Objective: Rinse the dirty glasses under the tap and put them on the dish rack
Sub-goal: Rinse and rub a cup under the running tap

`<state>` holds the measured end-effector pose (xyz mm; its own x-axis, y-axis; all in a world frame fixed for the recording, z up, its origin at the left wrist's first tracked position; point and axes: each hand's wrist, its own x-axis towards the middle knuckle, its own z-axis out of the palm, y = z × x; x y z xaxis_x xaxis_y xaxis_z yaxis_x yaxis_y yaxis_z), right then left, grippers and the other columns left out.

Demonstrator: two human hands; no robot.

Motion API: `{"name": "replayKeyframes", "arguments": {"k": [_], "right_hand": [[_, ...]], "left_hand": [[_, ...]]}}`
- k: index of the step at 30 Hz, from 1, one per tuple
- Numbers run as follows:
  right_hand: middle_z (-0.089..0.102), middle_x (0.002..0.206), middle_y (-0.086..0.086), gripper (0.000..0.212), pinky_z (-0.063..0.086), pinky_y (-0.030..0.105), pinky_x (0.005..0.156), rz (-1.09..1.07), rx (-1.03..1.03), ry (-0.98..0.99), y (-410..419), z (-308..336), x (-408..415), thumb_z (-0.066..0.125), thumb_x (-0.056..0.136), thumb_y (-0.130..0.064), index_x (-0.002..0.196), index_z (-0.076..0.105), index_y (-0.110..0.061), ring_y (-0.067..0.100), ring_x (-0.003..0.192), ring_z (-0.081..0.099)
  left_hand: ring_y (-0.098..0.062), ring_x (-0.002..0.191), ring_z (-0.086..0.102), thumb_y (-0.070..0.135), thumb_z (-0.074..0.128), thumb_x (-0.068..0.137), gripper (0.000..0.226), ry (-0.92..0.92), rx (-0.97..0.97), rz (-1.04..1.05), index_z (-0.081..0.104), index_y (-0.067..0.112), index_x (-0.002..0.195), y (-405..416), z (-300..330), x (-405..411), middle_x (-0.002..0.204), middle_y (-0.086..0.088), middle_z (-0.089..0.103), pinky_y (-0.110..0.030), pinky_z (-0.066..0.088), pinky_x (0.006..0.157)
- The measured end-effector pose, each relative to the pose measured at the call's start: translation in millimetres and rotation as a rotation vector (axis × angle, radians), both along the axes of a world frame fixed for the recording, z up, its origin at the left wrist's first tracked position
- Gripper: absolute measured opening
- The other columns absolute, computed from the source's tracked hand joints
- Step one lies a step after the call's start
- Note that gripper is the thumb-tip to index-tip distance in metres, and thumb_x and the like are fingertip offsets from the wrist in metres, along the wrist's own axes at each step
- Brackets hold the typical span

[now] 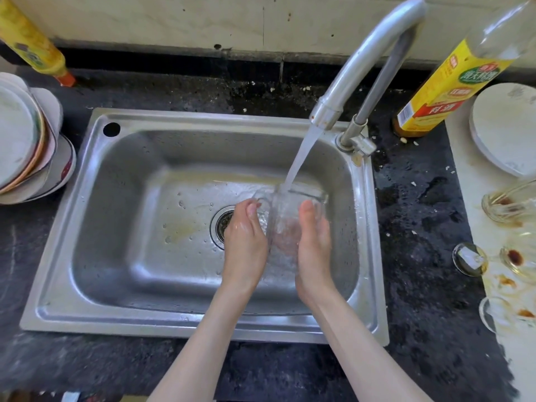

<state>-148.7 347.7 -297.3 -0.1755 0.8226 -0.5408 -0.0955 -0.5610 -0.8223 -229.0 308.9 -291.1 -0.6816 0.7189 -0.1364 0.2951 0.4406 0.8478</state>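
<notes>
- A dark stone counter [139,91] is set around a steel sink [95,198].
- Over the sink, a clear glass [285,210] is gripped between the left hand [245,245] and right hand [314,250], fingers curled round it.
- Water is poured into it from the tap [362,62].
- Right of the sink, stained glasses [510,207] are seen; a yellow-labelled bottle [446,88] bears unreadable writing.

Left of the tap [362,62] the sink [121,216] basin lies open, while right of it a bottle [443,88], plate [504,129] and dirty glasses [504,204] crowd the counter.
</notes>
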Motion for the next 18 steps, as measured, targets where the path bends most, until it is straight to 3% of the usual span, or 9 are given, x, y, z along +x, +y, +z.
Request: {"name": "replayKeyframes", "arguments": {"k": [3, 5, 8, 10, 12, 13, 14, 16, 18], "right_hand": [[0.066, 0.115, 0.015, 0.071, 0.054, 0.039, 0.085, -0.011, -0.035, -0.004, 8.6, 0.3, -3.1, 0.058, 0.072, -0.070, 0.115, 0.057, -0.014, 0.025, 0.101, 0.065], [0.066, 0.114, 0.016, 0.076, 0.053, 0.043, 0.089, 0.033, -0.033, 0.014, 14.6, -0.3, -0.3, 0.055, 0.069, -0.073, 0.119, 0.058, -0.016, 0.026, 0.103, 0.066], [0.069, 0.112, 0.011, 0.084, 0.050, 0.050, 0.093, 0.118, -0.060, 0.023, 22.6, 0.9, 6.4, 0.045, 0.070, -0.080, 0.123, 0.060, -0.017, 0.027, 0.104, 0.066], [0.070, 0.110, 0.009, 0.075, 0.049, 0.052, 0.093, 0.178, -0.128, 0.017, 26.3, -0.8, 8.2, 0.029, 0.080, -0.076, 0.117, 0.064, -0.021, 0.028, 0.104, 0.066], [0.071, 0.109, 0.006, 0.076, 0.048, 0.050, 0.094, 0.241, -0.245, 0.039, 27.4, -4.2, 12.3, 0.015, 0.085, -0.075, 0.104, 0.071, -0.027, 0.026, 0.103, 0.066], [0.071, 0.106, 0.005, 0.079, 0.047, 0.048, 0.092, 0.275, -0.302, 0.086, 27.4, -3.0, 14.6, 0.012, 0.083, -0.077, 0.096, 0.073, -0.029, 0.024, 0.100, 0.067], [0.072, 0.101, 0.005, 0.081, 0.047, 0.045, 0.088, 0.279, -0.341, 0.137, 28.4, -2.4, 16.5, 0.013, 0.081, -0.080, 0.090, 0.075, -0.028, 0.023, 0.093, 0.067], [0.072, 0.091, 0.006, 0.079, 0.049, 0.039, 0.078, 0.260, -0.371, 0.193, 32.0, 0.8, 20.3, 0.019, 0.081, -0.079, 0.080, 0.076, -0.024, 0.022, 0.079, 0.067], [0.070, 0.088, 0.006, 0.068, 0.049, 0.034, 0.069, 0.271, -0.345, 0.198, 35.0, 0.1, 23.2, 0.028, 0.085, -0.072, 0.082, 0.074, -0.021, 0.022, 0.073, 0.067]], "left_hand": [[-0.016, 0.083, 0.045, 0.016, 0.030, 0.100, 0.024, -0.080, -0.031, -0.004, 0.052, 0.007, 0.103, -4.2, 1.8, 1.2, 0.090, 0.003, 0.051, -0.020, 0.026, 0.067], [-0.016, 0.079, 0.045, 0.017, 0.031, 0.100, 0.018, -0.117, -0.020, -0.040, 0.047, 0.010, 0.094, -3.9, 4.6, -1.4, 0.083, 0.005, 0.049, -0.022, 0.029, 0.064], [-0.014, 0.088, 0.052, 0.020, 0.035, 0.099, 0.014, -0.253, 0.067, -0.152, 0.044, 0.014, 0.090, -4.0, 9.8, -4.2, 0.090, 0.008, 0.053, -0.018, 0.040, 0.077], [-0.018, 0.101, 0.055, 0.021, 0.041, 0.097, 0.012, -0.291, 0.079, -0.264, 0.043, 0.020, 0.086, -7.1, 10.2, -1.2, 0.102, -0.004, 0.060, -0.019, 0.040, 0.077], [-0.029, 0.115, 0.046, 0.013, 0.047, 0.095, 0.014, -0.242, 0.062, -0.341, 0.043, 0.021, 0.084, -13.0, 3.8, 1.5, 0.117, -0.024, 0.054, -0.012, 0.037, 0.076], [-0.025, 0.119, 0.044, 0.012, 0.049, 0.094, 0.009, -0.227, 0.055, -0.359, 0.046, 0.019, 0.088, -17.0, 1.1, 1.8, 0.121, -0.022, 0.052, -0.011, 0.037, 0.079], [-0.015, 0.124, 0.043, 0.014, 0.050, 0.093, 0.004, -0.231, 0.058, -0.392, 0.050, 0.012, 0.097, -20.8, -3.4, 0.9, 0.126, -0.009, 0.053, -0.014, 0.039, 0.089], [0.005, 0.133, 0.029, 0.021, 0.053, 0.090, 0.021, -0.256, 0.081, -0.494, 0.051, 0.009, 0.107, -29.6, -15.5, -1.9, 0.135, 0.028, 0.043, -0.026, 0.032, 0.108], [0.005, 0.137, 0.019, 0.031, 0.055, 0.089, 0.008, -0.272, 0.069, -0.545, 0.051, 0.024, 0.090, -36.1, -18.5, -4.5, 0.147, 0.028, 0.021, -0.026, 0.026, 0.111]]}}
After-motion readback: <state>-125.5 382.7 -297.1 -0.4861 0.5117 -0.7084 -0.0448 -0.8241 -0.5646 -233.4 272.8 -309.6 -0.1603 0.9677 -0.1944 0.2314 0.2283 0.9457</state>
